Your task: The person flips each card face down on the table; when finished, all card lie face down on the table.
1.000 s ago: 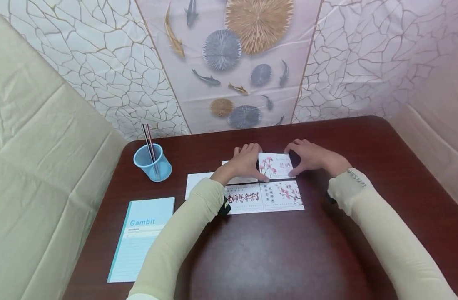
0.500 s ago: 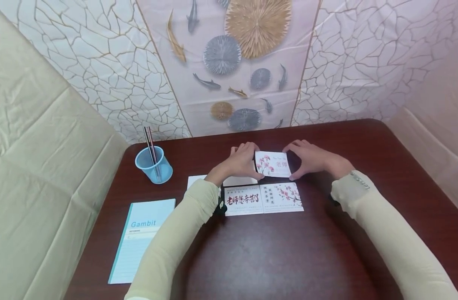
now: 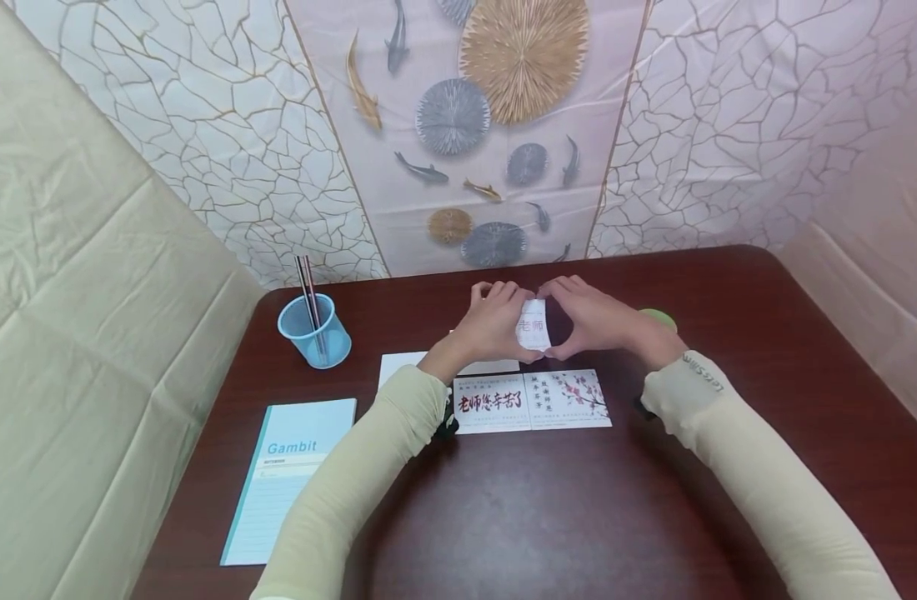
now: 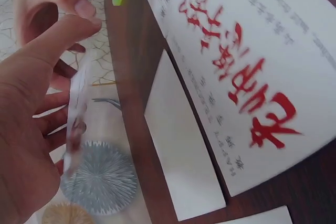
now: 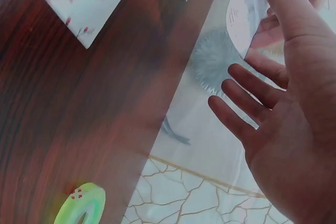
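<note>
Both hands hold one small white card above the back of the table. Pink characters show on it. My left hand grips its left part, fingers behind and thumb in front, hiding much of the print. At the card's right edge are the thumb and forefinger of my right hand, their tips close to the left hand's. Seen from the right wrist, the card has a curved edge, and the other right fingers stand spread. Nearer lie a card with red characters and a blossom card, side by side.
Behind the printed cards lies a blank white card, partly under the left hand in the head view. Another white card is left of it. A blue pen cup, a notebook and a green rounded item also stand or lie around.
The right hand has moved left until its fingertips come close to the left hand's. Less of the held card shows, its flower print now hidden. The green item has come into view.
</note>
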Motion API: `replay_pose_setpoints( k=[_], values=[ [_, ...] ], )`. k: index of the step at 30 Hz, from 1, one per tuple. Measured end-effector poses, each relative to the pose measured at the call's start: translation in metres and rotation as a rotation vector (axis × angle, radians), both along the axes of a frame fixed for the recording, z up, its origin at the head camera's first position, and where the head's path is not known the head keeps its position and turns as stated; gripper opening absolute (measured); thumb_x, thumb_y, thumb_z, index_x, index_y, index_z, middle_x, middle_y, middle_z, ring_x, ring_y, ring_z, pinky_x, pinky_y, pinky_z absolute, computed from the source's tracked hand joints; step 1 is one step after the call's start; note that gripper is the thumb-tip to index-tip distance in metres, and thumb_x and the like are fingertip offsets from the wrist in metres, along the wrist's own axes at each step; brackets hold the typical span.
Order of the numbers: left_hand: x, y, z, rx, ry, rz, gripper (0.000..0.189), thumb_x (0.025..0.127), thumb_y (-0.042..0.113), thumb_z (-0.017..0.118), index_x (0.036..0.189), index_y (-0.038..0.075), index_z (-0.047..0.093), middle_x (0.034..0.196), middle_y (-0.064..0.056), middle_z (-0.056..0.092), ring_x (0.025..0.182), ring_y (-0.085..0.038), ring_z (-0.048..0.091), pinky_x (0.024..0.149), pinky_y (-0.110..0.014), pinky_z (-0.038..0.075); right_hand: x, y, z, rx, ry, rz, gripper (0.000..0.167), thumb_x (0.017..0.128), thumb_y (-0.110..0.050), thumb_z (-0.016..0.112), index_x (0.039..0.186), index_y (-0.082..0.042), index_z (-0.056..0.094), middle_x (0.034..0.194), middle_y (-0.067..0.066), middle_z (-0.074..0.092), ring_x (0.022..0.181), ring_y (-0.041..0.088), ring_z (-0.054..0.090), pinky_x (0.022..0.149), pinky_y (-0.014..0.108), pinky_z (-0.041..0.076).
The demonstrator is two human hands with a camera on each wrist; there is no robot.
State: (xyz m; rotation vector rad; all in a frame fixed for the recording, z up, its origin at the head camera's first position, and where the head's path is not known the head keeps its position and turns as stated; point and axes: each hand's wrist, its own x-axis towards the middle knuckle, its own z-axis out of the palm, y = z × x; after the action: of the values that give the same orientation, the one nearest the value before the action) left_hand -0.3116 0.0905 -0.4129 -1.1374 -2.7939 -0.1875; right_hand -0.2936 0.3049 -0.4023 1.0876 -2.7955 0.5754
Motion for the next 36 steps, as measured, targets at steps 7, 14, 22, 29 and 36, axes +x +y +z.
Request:
replay_pose_setpoints(
  k=[7, 14, 22, 29, 36],
  values=[
    [0.001, -0.004, 0.001, 0.030, -0.057, 0.021, 0.095, 0.064, 0.068, 0.077, 0.139, 0.017, 0.048, 0.124, 0.001, 0.043, 0.112, -0.017, 0.037, 0.091, -0.041, 0.026, 0.002, 0.003, -0.006, -0.010, -0.074, -0.077, 0.096, 0.062, -0.044, 0.091, 0.135, 0.000, 0.046, 0.133, 0.013, 0.049, 0.119, 0.027, 0.042, 0.100, 0.044, 0.037],
    [-0.003, -0.014, 0.013, 0.290, -0.220, -0.012, 0.094, 0.066, 0.051, 0.082, 0.146, 0.023, 0.041, 0.127, 0.002, 0.045, 0.113, -0.017, 0.039, 0.087, -0.040, 0.025, 0.005, 0.009, -0.012, -0.041, -0.166, -0.125, 0.100, 0.064, -0.049, 0.089, 0.138, 0.000, 0.043, 0.136, 0.015, 0.047, 0.122, 0.028, 0.039, 0.102, 0.046, 0.035],
    [-0.002, -0.022, 0.028, 0.618, -0.485, -0.126, 0.084, 0.076, 0.030, 0.081, 0.142, 0.021, 0.031, 0.132, 0.006, 0.049, 0.121, -0.011, 0.045, 0.096, -0.046, 0.025, 0.003, 0.011, -0.015, -0.086, -0.227, -0.141, 0.096, 0.067, -0.054, 0.086, 0.139, -0.006, 0.042, 0.136, 0.010, 0.046, 0.124, 0.025, 0.038, 0.101, 0.049, 0.037],
    [-0.001, -0.022, 0.022, 0.643, -0.524, -0.146, 0.085, 0.077, 0.031, 0.081, 0.143, 0.018, 0.028, 0.135, 0.004, 0.046, 0.124, -0.019, 0.046, 0.099, -0.053, 0.024, 0.002, 0.013, -0.019, -0.137, -0.249, -0.099, 0.091, 0.067, -0.049, 0.088, 0.135, -0.004, 0.046, 0.132, 0.013, 0.050, 0.122, 0.029, 0.040, 0.101, 0.048, 0.034],
    [0.001, -0.024, 0.012, 0.464, -0.427, -0.031, 0.088, 0.072, 0.034, 0.080, 0.141, 0.019, 0.028, 0.139, 0.001, 0.040, 0.122, -0.016, 0.042, 0.093, -0.041, 0.028, 0.003, 0.026, -0.018, -0.067, -0.274, -0.173, 0.091, 0.065, -0.046, 0.090, 0.133, -0.007, 0.045, 0.131, 0.009, 0.049, 0.119, 0.025, 0.039, 0.098, 0.048, 0.037]
  ],
)
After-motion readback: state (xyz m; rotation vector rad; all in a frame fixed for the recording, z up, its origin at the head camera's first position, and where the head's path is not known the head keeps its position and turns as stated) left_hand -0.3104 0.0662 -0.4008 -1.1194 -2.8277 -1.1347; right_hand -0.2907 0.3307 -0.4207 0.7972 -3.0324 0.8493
